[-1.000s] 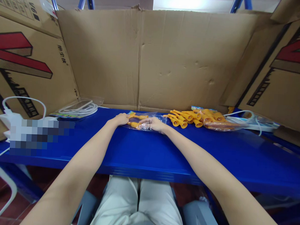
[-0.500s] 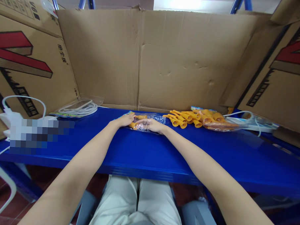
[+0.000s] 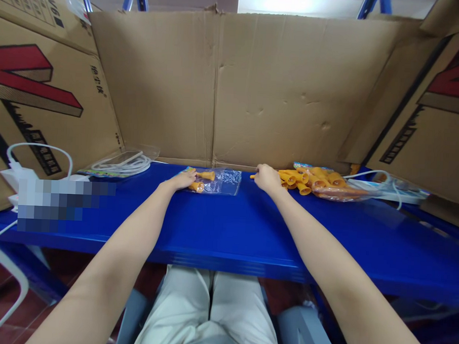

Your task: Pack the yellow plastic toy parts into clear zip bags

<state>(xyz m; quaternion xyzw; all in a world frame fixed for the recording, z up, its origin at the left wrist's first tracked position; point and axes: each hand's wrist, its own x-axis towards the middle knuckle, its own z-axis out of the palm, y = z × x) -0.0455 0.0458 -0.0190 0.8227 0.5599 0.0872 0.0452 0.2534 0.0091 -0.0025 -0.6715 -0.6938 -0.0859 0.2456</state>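
Touching clear bag (image 3: 229, 182) w/ yel. horns (image 3: 207, 175) under L hand (image 3: 183, 179), loose horns (image 3: 301, 187) under R hand (image 3: 268, 177); can't tell grip on either.

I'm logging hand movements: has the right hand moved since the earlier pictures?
Yes. The right hand has moved rightward, farther from the vertical cardboard crease, to the loose yellow horns.

We see a crinkled, clear plastic bag (image 3: 229, 183) lying flat just left of the frame's centre. In its left part, at least two orange-yellow, trumpet-shaped plastic pieces (image 3: 207, 175) lie sideways, flared ends rightward. Right of centre we see a loose, overlapping heap of similar orange-yellow plastic trumpets (image 3: 304, 189), its left side partly hidden.
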